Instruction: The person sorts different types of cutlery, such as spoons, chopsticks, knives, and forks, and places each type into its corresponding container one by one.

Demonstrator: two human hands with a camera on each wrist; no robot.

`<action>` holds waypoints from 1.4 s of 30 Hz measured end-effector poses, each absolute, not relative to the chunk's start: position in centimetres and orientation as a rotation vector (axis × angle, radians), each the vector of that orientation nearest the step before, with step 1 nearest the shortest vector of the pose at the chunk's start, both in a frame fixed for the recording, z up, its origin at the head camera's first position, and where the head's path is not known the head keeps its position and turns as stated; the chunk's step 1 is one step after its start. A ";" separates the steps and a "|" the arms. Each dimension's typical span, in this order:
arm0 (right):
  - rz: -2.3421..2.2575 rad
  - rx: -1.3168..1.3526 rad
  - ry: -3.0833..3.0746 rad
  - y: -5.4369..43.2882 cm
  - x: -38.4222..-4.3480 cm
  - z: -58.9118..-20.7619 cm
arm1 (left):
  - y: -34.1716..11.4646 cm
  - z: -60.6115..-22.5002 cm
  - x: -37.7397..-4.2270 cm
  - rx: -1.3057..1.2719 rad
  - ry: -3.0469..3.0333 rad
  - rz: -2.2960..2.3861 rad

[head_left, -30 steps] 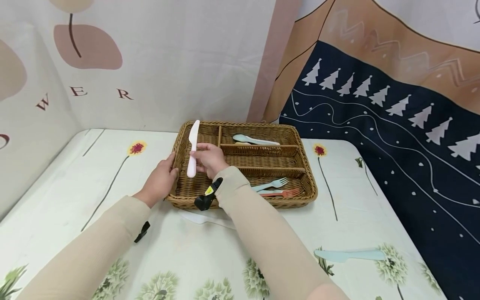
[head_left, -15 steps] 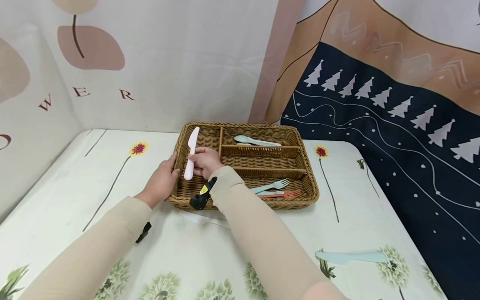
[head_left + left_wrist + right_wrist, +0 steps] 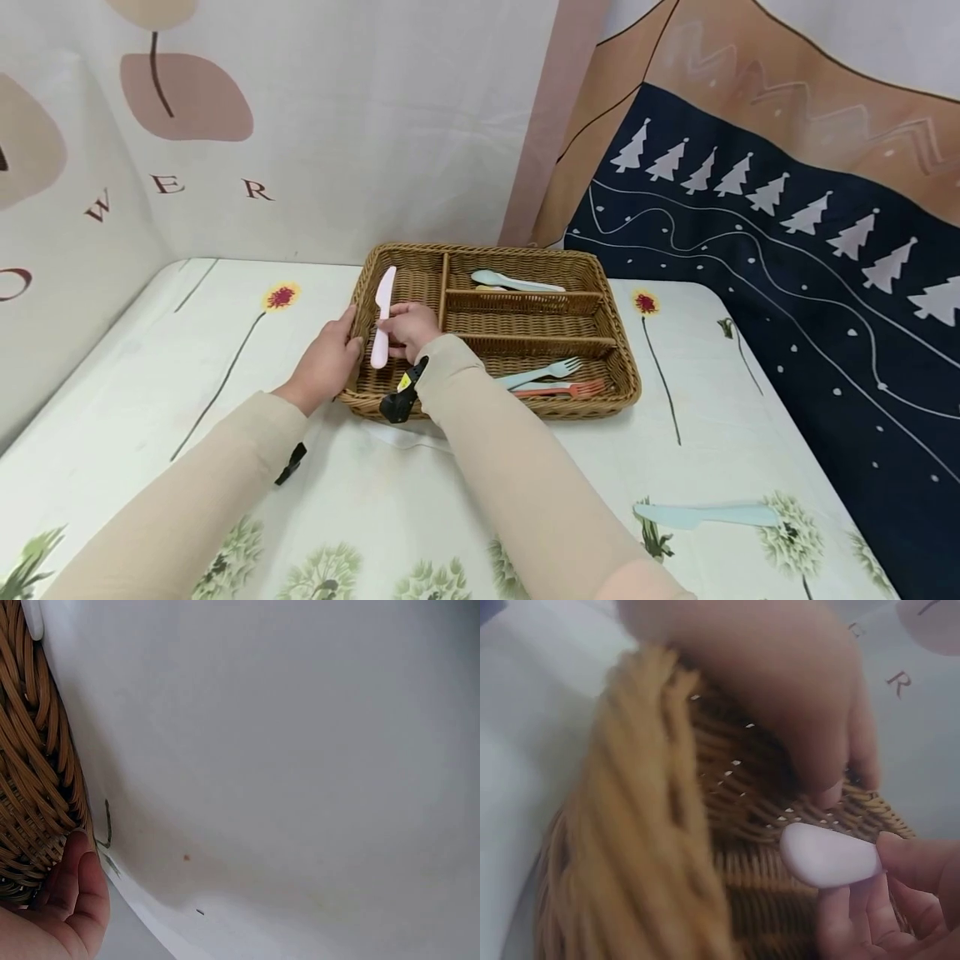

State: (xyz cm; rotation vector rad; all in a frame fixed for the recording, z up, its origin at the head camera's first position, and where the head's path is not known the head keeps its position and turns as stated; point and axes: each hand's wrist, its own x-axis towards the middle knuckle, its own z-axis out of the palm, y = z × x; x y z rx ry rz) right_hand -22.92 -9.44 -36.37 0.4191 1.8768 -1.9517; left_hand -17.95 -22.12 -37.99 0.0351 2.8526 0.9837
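Observation:
A pale pink plastic knife [image 3: 381,346] stands tilted, blade up, over the left compartment of a brown wicker cutlery basket [image 3: 585,408]. My right hand [image 3: 414,327] pinches it near the middle between thumb and fingers; the right wrist view shows the rounded end of its handle [image 3: 829,856] sticking out past the thumb. On the basket's left side, my left hand [image 3: 327,360] grips the rim, its thumb over the inner side. In the left wrist view, the fingers [image 3: 91,900] lie at the wicker wall [image 3: 45,750].
A light blue spoon [image 3: 517,282] lies in the back right compartment. Light blue [image 3: 540,373] and orange forks [image 3: 577,389] share the front one. A white knife [image 3: 408,437], partly hidden by my right arm, lies before the basket; a light blue knife [image 3: 705,515] lies at front right.
My right hand has lowered the pink knife and brought it slightly left, further into the left compartment. The left hand keeps its grip on the basket's rim.

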 end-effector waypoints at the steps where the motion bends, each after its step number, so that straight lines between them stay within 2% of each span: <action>1: -1.943 0.423 1.894 -9.5 -22.8 -36.4 | -22.1 -38.1 -18.0 0.036 2.853 0.984; 42: -1.849 0.438 1.936 -10.0 -21.5 -36.3 | -21.9 -37.6 -17.7 0.010 2.865 0.941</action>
